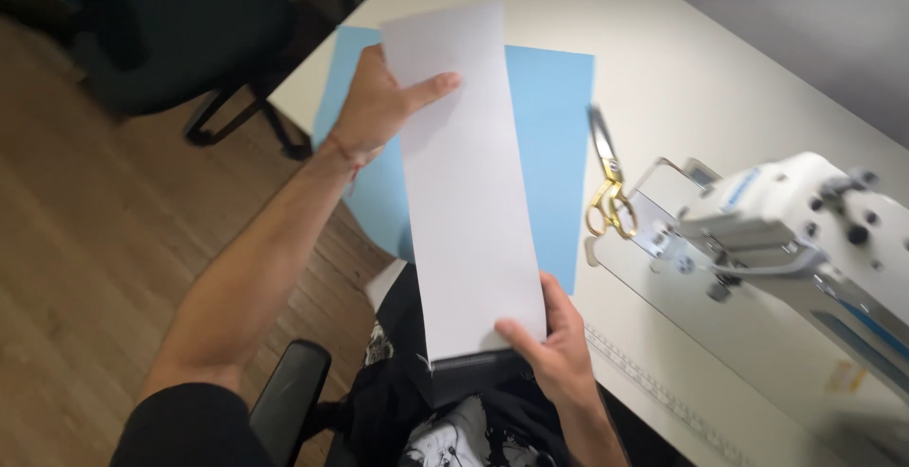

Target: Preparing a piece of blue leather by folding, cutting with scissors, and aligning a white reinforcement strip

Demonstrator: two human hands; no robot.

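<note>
Two hands stretch a white strip over the table edge

Both hands hold one long white strip (469,183), lifted above a blue sheet (554,135) that lies on the white table (682,60). The left hand (379,107) grips the strip's far end, thumb pressed across its face and fingers closed behind. The right hand (554,349) pinches the near end, thumb on top, fingers curled underneath. The strip runs lengthwise from the table's edge toward the person's lap. Gold-handled scissors (608,188) lie on the table just right of the sheet, near a white sewing machine (805,230). A ruler (653,386) is set along the table's near edge.
</note>
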